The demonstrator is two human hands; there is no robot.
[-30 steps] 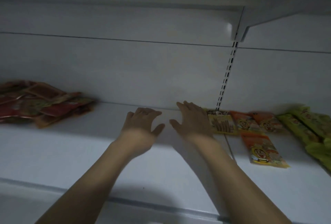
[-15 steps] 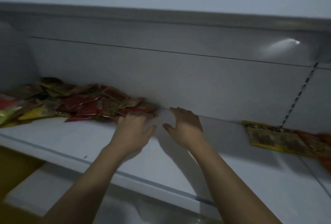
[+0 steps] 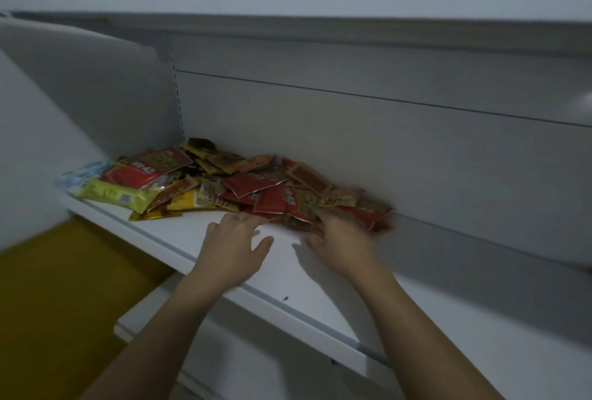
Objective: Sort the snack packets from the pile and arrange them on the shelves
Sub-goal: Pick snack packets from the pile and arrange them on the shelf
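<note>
- Left hand (image 3: 237, 244) lay flat, fingers loose, at the edge of the pile (image 3: 256, 188), probably to steady it.
- Right hand (image 3: 342, 239) reached into it; grip too blurry to tell.

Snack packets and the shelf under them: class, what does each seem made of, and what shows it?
Snack packets: probably thin plastic film, glossy; crinkled, printed surfaces with sheen.
Shelf: likely painted metal, smooth white; thin folded front edge.

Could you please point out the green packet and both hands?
green packet (image 3: 118, 196): head view, middle of its face.
left hand (image 3: 232, 239): head view, back of hand.
right hand (image 3: 341, 239): head view, back of hand.
</note>
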